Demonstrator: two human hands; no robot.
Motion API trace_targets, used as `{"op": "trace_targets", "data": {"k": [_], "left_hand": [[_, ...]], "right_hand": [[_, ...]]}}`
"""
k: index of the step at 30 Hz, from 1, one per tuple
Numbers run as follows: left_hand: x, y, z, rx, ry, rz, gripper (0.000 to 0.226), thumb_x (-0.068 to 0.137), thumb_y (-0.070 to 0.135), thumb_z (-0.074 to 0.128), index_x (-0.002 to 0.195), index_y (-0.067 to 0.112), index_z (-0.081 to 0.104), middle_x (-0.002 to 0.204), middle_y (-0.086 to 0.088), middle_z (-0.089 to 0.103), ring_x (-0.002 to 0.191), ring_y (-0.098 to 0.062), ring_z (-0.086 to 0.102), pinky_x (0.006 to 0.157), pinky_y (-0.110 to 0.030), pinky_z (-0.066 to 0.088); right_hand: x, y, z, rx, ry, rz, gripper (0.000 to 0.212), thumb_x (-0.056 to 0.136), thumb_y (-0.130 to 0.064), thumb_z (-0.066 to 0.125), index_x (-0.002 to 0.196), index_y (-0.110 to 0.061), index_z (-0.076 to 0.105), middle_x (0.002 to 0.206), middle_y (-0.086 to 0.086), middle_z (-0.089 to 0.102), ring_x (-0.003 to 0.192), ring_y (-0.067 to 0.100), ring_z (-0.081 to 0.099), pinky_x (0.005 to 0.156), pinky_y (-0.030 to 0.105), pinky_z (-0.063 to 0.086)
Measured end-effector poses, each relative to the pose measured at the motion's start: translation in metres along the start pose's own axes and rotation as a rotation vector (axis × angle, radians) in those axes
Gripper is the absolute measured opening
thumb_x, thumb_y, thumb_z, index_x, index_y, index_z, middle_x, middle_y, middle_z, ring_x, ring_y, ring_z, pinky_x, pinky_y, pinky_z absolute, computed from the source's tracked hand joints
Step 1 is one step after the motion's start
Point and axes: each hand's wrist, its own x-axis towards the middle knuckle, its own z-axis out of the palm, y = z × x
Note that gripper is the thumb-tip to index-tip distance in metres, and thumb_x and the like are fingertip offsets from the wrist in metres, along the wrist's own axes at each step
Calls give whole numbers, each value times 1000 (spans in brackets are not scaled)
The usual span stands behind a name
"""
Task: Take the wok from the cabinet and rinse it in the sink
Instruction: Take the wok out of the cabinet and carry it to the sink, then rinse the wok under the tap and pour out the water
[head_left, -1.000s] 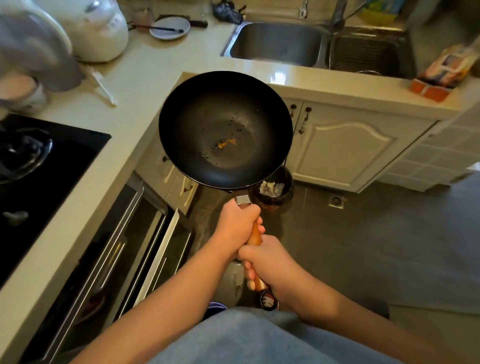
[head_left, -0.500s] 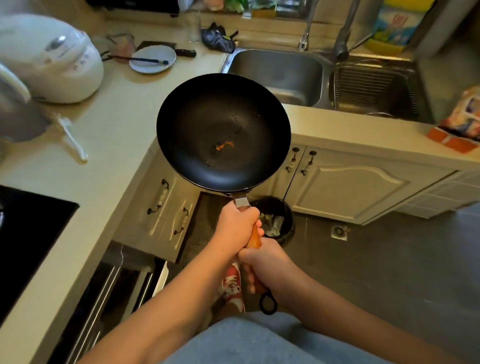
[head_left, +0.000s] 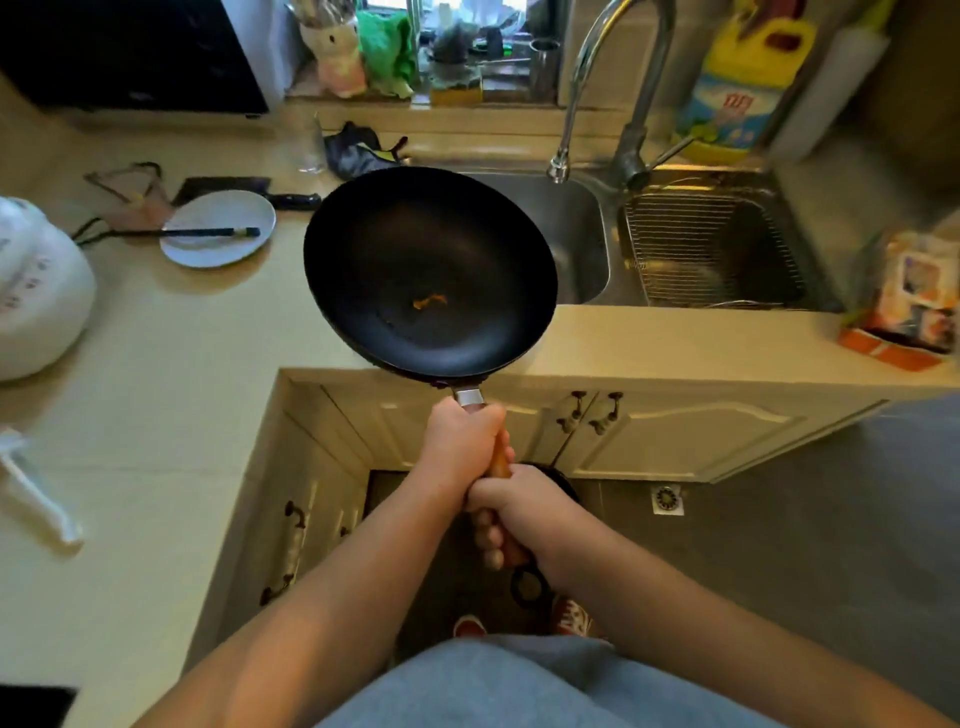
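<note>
A black wok (head_left: 431, 265) with an orange scrap in its bottom hangs level above the counter edge, its far rim over the left basin of the steel sink (head_left: 576, 234). My left hand (head_left: 460, 441) grips the wooden handle close to the pan. My right hand (head_left: 519, 512) grips the same handle just behind it, near the black hanging loop. The curved faucet (head_left: 587, 78) stands behind the sink, its spout to the right of the wok.
A wire rack fills the right basin (head_left: 711, 249). On the left counter lie a white plate with chopsticks (head_left: 218, 234), a cleaver (head_left: 244, 189) and a white rice cooker (head_left: 31, 291). A detergent bottle (head_left: 737, 98) stands behind the sink. Closed cabinet doors (head_left: 675, 431) are below.
The wok, held in both hands, has travelled forward from over the floor and cabinet corner toward the sink. The view has swung up and closer to the counter.
</note>
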Motion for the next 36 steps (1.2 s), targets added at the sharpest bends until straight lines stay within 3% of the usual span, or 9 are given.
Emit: {"op": "trace_targets", "data": {"k": [4, 7, 10, 17, 21, 26, 36], "left_hand": [[36, 36, 18, 94, 65, 16, 11, 83, 8, 56, 75, 3, 63, 56, -8, 65, 37, -11, 60, 37, -19, 46], [62, 57, 33, 128, 113, -7, 14, 81, 9, 57, 70, 3, 63, 46, -4, 62, 33, -10, 57, 32, -17, 41], [87, 76, 46, 179, 135, -30, 18, 82, 12, 58, 66, 7, 64, 40, 2, 60, 31, -7, 56, 33, -17, 40], [141, 112, 81, 243, 170, -63, 27, 75, 8, 58, 47, 8, 60, 34, 3, 56, 37, -14, 52, 46, -24, 39], [166, 132, 90, 295, 111, -106, 20, 73, 9, 58, 54, 7, 64, 45, -1, 59, 42, -16, 51, 38, -19, 39], [200, 151, 89, 286, 58, -187, 18, 75, 14, 59, 57, 12, 64, 33, 6, 54, 48, -18, 52, 49, -26, 38], [290, 153, 62, 304, -173, -308, 21, 76, 13, 60, 56, 11, 64, 38, 4, 56, 41, -15, 50, 45, -21, 39]], "right_hand": [[24, -43, -22, 104, -39, 65, 6, 83, -7, 58, 82, -13, 57, 58, -2, 51, 44, 9, 46, 38, 21, 41], [41, -72, -43, 171, -72, 123, 7, 84, -8, 59, 87, -13, 57, 59, -2, 52, 44, 8, 47, 37, 20, 41], [60, -99, -63, 239, -104, 189, 6, 85, -7, 59, 88, -12, 57, 58, -2, 53, 42, 7, 47, 35, 18, 41], [95, -154, -100, 307, -162, 282, 21, 87, -5, 53, 68, -11, 51, 47, -4, 49, 33, 4, 44, 31, 16, 38], [112, -180, -110, 336, -134, 292, 25, 87, -2, 50, 65, -11, 49, 45, -3, 47, 32, 4, 43, 29, 15, 37], [143, -207, -112, 405, -51, 290, 19, 88, -2, 49, 71, -8, 52, 48, -2, 49, 32, 4, 46, 30, 15, 38], [218, -234, -88, 592, 139, 338, 12, 86, -1, 51, 75, -6, 55, 48, 0, 51, 33, 7, 48, 31, 16, 40]]}}
